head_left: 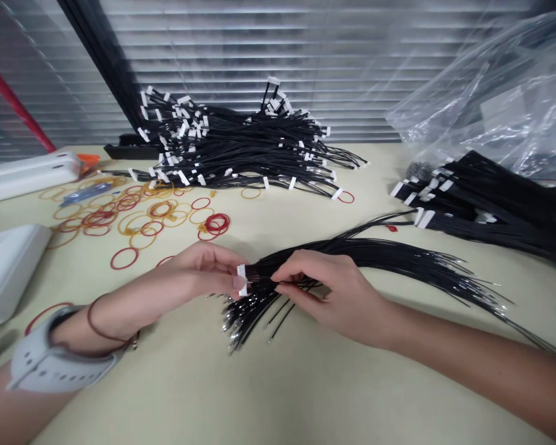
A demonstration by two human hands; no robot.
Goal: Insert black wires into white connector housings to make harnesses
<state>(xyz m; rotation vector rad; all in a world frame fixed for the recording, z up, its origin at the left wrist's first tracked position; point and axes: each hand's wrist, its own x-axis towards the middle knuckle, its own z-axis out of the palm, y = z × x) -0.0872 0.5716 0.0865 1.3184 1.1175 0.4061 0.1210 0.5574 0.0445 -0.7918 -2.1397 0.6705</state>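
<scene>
In the head view my left hand (204, 272) is closed on a white connector housing (242, 280), pinching it between thumb and fingers. Just to its right, my right hand (328, 290) pinches a thin black wire (267, 279) close to its end, which points at the housing. Whether the wire's tip is inside the housing I cannot tell. Beneath both hands lies a loose bundle of black wires (398, 259) with shiny metal terminals (235, 324) at the left end and more metal tips at the right.
Finished-looking black cables with white connectors (254, 142) are piled at the back. Red and yellow rubber bands (160, 210) lie scattered at left, beside white cases (12, 272). More connector cables (491, 198) and a clear plastic bag (505, 105) occupy the right.
</scene>
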